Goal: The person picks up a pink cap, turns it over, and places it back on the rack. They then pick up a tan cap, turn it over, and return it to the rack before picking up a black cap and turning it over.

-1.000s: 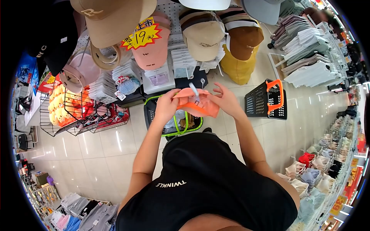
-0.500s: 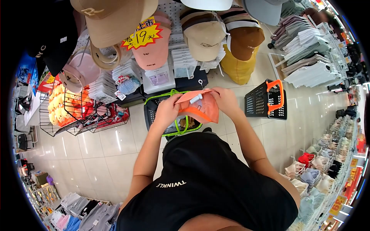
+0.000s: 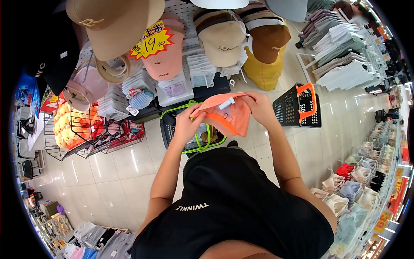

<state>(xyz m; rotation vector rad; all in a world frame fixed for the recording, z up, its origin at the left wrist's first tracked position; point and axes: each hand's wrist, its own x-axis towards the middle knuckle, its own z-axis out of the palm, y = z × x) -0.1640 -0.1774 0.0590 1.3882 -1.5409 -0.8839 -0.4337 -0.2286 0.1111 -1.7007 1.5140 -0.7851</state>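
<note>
Between my hands is an orange-pink cap (image 3: pixel 235 120), its inside turned up toward me. A white tag or roll (image 3: pixel 226 102) shows inside it. My left hand (image 3: pixel 188 124) is closed on the cap's left end, and my right hand (image 3: pixel 260 108) pinches the edge at the right. Below the cap, a black basket with a green rim (image 3: pixel 172 113) stands on the floor, partly covered by the cap and my left hand. Some items lie in it, too hidden to name.
Caps hang ahead, among them a pink cap (image 3: pixel 164 60), a beige cap (image 3: pixel 222 45) and a brown cap (image 3: pixel 269 43). A black basket with an orange handle (image 3: pixel 297 105) stands right. A wire bin (image 3: pixel 86 149) of plush toys is left. Clothes racks (image 3: pixel 345 64) line the right.
My hands have shifted slightly right and the cap has been tilted and spread wider, showing more of its inside. My view has turned a little.
</note>
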